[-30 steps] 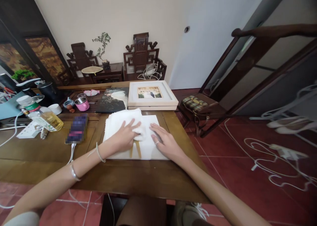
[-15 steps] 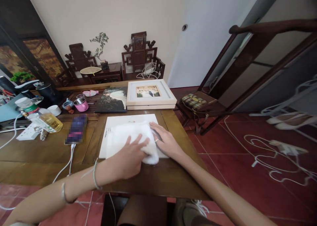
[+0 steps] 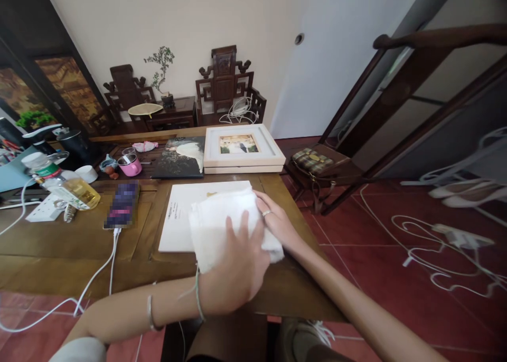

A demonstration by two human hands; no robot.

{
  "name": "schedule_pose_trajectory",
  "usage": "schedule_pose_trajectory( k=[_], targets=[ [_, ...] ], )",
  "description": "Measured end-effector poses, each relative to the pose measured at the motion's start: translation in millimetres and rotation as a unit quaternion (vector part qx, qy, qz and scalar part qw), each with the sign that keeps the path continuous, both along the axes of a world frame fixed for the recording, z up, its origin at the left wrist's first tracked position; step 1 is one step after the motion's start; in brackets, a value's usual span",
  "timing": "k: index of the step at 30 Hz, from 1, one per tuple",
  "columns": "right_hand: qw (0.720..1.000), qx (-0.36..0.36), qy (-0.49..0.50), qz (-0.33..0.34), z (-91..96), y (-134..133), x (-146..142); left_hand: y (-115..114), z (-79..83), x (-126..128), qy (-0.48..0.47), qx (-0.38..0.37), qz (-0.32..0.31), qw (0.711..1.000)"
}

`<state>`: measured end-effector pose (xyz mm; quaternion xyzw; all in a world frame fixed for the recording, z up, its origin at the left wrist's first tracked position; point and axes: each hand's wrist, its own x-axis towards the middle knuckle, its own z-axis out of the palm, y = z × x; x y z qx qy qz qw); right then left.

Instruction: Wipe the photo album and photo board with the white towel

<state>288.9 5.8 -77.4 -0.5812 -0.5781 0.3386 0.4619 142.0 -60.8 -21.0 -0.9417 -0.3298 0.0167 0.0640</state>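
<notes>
A folded white cloth (image 3: 216,222) lies over the right part of a flat white board (image 3: 174,235) with small dark print on its left side. My left hand (image 3: 241,267), blurred by motion, holds the cloth from above and presses it down, its fingers spread across it. Along the board's right side rests my right hand (image 3: 275,219), a ring on one finger. Its fingers are stretched out beside the cloth and steady the board's edge; the fingertips are partly hidden. A small yellowish mark shows on the board above the cloth.
Behind the board are framed pictures (image 3: 243,164) and a dark photo panel (image 3: 184,161). To the left sit a charging phone (image 3: 122,206), a pink cup (image 3: 130,166), a bottle (image 3: 81,190) and a power strip (image 3: 45,209). A chair with a bag (image 3: 312,161) stands right of the table (image 3: 146,269).
My left hand has slid right and nearer to me, taking the cloth with it. More of the board's left side shows. My right hand has shifted slightly right and up.
</notes>
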Motion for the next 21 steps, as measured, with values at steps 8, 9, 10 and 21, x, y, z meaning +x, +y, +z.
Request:
schedule_pose_trajectory(
  k=[8,9,10,21],
  targets=[
    [0.994,0.069,-0.074,0.035,-1.5,-2,-4,-38,23.3,-36,0.04,-0.085,-0.089,0.992],
    [0.992,0.079,-0.089,0.039,-3.8,-1,-4,-35,30.0,-39,0.053,-0.107,-0.082,0.99],
    [0.99,0.089,-0.105,0.043,-6.0,-1,-4,-31,37.1,-41,0.064,-0.131,-0.071,0.987],
    [0.965,0.151,-0.196,0.092,-11.5,1,-6,69,42.4,-36,0.057,-0.12,0.053,0.99]
  ],
)
